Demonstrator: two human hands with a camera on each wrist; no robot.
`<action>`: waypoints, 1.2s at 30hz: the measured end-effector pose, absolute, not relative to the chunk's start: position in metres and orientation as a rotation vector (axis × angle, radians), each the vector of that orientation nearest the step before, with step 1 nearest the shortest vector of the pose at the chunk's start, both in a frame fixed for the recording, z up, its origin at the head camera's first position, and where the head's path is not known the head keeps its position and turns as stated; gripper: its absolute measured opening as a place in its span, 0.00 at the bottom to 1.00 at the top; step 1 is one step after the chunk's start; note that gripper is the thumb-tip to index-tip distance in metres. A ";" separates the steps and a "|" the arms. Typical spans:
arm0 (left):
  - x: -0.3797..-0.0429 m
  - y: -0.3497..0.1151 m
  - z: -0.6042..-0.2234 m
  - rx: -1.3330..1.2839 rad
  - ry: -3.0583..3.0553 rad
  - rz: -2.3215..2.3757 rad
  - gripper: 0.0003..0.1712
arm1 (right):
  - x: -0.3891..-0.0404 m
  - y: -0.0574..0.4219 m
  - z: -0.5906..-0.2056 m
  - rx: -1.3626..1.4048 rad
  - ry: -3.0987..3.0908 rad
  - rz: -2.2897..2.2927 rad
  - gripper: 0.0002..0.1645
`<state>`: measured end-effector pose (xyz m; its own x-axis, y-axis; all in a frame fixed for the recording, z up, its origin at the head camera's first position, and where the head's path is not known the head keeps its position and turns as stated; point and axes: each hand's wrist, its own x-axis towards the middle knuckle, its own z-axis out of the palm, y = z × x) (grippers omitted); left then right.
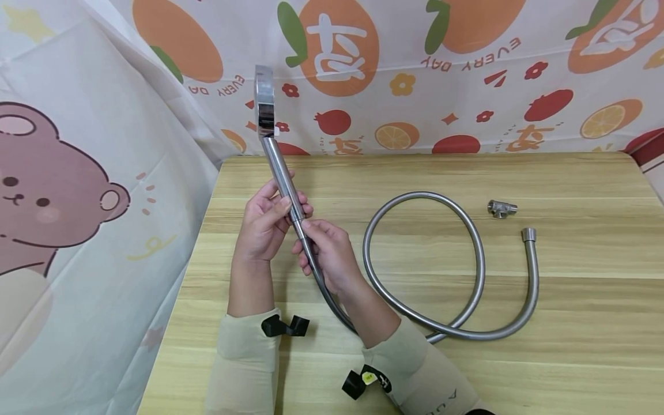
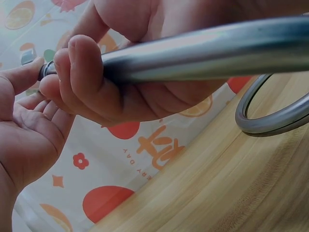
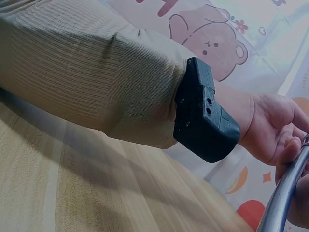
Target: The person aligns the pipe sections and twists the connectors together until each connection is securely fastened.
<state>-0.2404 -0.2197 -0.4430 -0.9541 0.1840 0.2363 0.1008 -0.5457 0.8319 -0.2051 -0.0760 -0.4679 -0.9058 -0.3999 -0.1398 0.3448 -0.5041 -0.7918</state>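
A chrome shower head points up, with its handle slanting down toward me. My left hand grips the handle's lower part, thumb across its front. Just below, my right hand pinches the end of the grey metal hose where it meets the handle. Fingers of the right hand curl round the hose in the left wrist view, beside the left hand. Whether the joint is threaded together cannot be seen. In the right wrist view the left hand is partly visible behind the hose.
The hose loops across the wooden table, its free end carrying a metal nut. A small metal tee fitting lies behind that end. A fruit-print cloth hangs along the back edge; a bear-print cloth hangs at the left.
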 end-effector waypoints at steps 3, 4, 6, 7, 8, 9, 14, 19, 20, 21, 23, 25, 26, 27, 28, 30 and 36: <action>-0.240 -0.220 -0.443 0.452 1.479 2.681 0.25 | -0.205 -0.076 -0.468 -0.084 1.271 -2.392 0.15; -0.240 -0.219 -0.443 0.449 1.485 2.679 0.25 | -0.205 -0.077 -0.468 -0.083 1.289 -2.387 0.16; -0.240 -0.219 -0.443 0.447 1.485 2.679 0.25 | -0.205 -0.077 -0.468 -0.084 1.326 -2.378 0.18; -0.240 -0.219 -0.442 0.448 1.485 2.679 0.25 | -0.205 -0.077 -0.468 -0.087 1.342 -2.376 0.18; -0.240 -0.219 -0.443 0.451 1.483 2.678 0.25 | -0.205 -0.077 -0.468 -0.091 1.358 -2.374 0.18; -0.240 -0.219 -0.443 0.455 1.481 2.678 0.25 | -0.205 -0.078 -0.468 -0.098 1.369 -2.372 0.17; -0.240 -0.220 -0.443 0.483 1.465 2.682 0.26 | -0.204 -0.078 -0.468 -0.121 1.397 -2.357 0.18; -0.240 -0.219 -0.442 0.497 1.478 2.673 0.26 | -0.204 -0.078 -0.468 -0.111 1.383 -2.330 0.19; -0.240 -0.219 -0.442 0.497 1.484 2.670 0.26 | -0.205 -0.077 -0.468 -0.113 1.376 -2.326 0.19; -0.240 -0.219 -0.442 0.497 1.490 2.668 0.26 | -0.205 -0.077 -0.468 -0.115 1.370 -2.322 0.20; -0.239 -0.219 -0.442 0.493 1.508 2.661 0.26 | -0.204 -0.076 -0.468 -0.119 1.364 -2.317 0.21; -0.238 -0.218 -0.442 0.485 1.524 2.658 0.26 | -0.204 -0.075 -0.469 -0.121 1.359 -2.320 0.24; -0.238 -0.219 -0.442 0.480 1.540 2.655 0.25 | -0.204 -0.075 -0.469 -0.123 1.359 -2.320 0.24; -0.239 -0.219 -0.442 0.473 1.553 2.655 0.25 | -0.204 -0.075 -0.470 -0.125 1.358 -2.322 0.25; -0.239 -0.219 -0.442 0.466 1.560 2.657 0.25 | -0.204 -0.074 -0.471 -0.126 1.359 -2.321 0.25; -0.240 -0.221 -0.441 0.440 1.601 2.651 0.24 | -0.203 -0.074 -0.471 -0.123 1.362 -2.313 0.24; -0.234 -0.228 -0.438 0.243 1.771 2.641 0.24 | -0.193 -0.072 -0.473 -0.129 1.435 -2.212 0.18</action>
<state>-0.2342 -0.2280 -0.4383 -0.9873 0.0455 0.1523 0.1237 -0.3822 0.9158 -0.1930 -0.0725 -0.4729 -0.8723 -0.4529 -0.1843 0.3530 -0.3225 -0.8783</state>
